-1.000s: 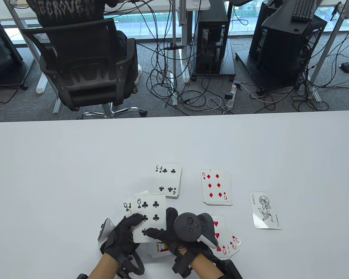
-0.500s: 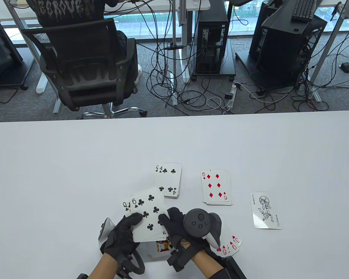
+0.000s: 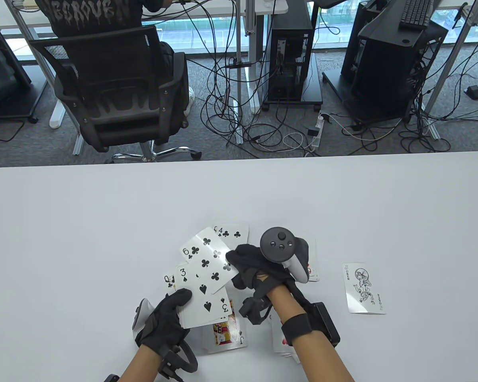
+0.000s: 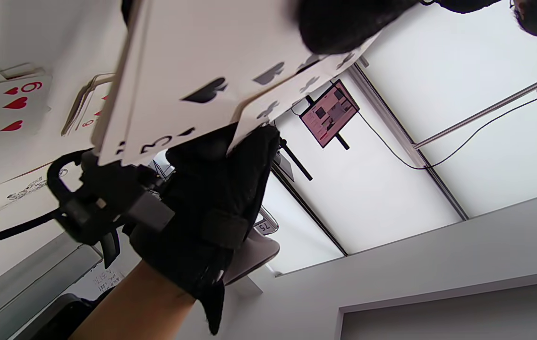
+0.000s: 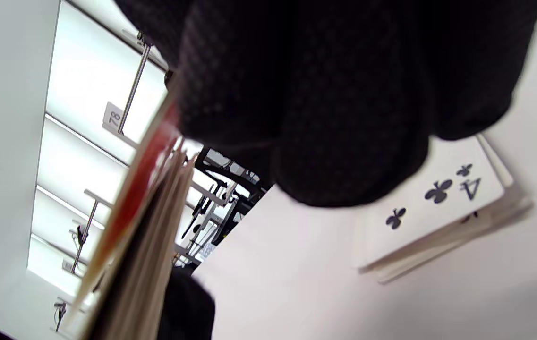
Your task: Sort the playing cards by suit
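Surface (image 3: 103, 223): white, wide, bearing a clubs pile topped by the 4 of clubs (image 3: 232, 238), a diamonds pile mostly hidden, a joker (image 3: 363, 288) apart at right; office chair (image 3: 111, 87) and cabled computers behind. Left hand (image 3: 165, 318) gripped the fanned deck, 3 of spades (image 3: 201, 292) uppermost. Right hand (image 3: 253, 264) pinched the 6 of clubs (image 3: 207, 258) just short of the clubs pile. Risk: a loose pinch could drop it askew; the deck could slip.

Table view looks down at the table (image 3: 83, 223) from the person's side, facing the office beyond. Both wrist views sit low and close, tilted upward. Right wrist and table views share the 4 of clubs (image 5: 438, 198) (image 3: 233, 234).
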`<state>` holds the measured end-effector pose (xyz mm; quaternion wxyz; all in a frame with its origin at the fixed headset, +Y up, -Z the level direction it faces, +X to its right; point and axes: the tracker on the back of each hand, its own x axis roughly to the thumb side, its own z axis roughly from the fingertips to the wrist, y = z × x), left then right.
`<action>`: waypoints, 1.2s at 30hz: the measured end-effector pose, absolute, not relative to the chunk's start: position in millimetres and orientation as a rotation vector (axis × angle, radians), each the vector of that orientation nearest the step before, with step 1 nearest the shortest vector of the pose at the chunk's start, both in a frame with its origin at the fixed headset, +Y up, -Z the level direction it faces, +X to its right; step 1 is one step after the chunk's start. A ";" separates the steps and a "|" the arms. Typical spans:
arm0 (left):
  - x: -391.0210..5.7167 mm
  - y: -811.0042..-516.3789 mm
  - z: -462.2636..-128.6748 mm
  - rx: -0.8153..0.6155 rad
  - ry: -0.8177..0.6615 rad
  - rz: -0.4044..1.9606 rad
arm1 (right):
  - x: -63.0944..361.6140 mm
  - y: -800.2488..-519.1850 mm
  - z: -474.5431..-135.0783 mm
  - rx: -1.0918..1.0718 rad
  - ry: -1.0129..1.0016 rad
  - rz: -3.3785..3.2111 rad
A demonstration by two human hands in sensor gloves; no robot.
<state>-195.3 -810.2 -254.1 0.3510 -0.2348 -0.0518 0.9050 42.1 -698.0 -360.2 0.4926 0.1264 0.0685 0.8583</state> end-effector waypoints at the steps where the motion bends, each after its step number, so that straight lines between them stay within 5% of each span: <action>1: -196.1 -809.8 -254.1 -0.588 -0.124 2.346 | 44.9 -699.5 -366.5 0.245 0.138 2.047; 15: -207.1 -807.3 -256.3 -0.502 -0.044 2.387 | 38.2 -753.9 -400.8 -0.243 -0.030 2.316; 24: -207.0 -805.5 -256.1 -0.503 -0.039 2.388 | -7.5 -768.2 -409.7 -0.112 0.383 2.938; 36: -207.1 -805.3 -255.8 -0.511 -0.036 2.385 | 3.3 -746.7 -398.0 0.053 0.270 2.817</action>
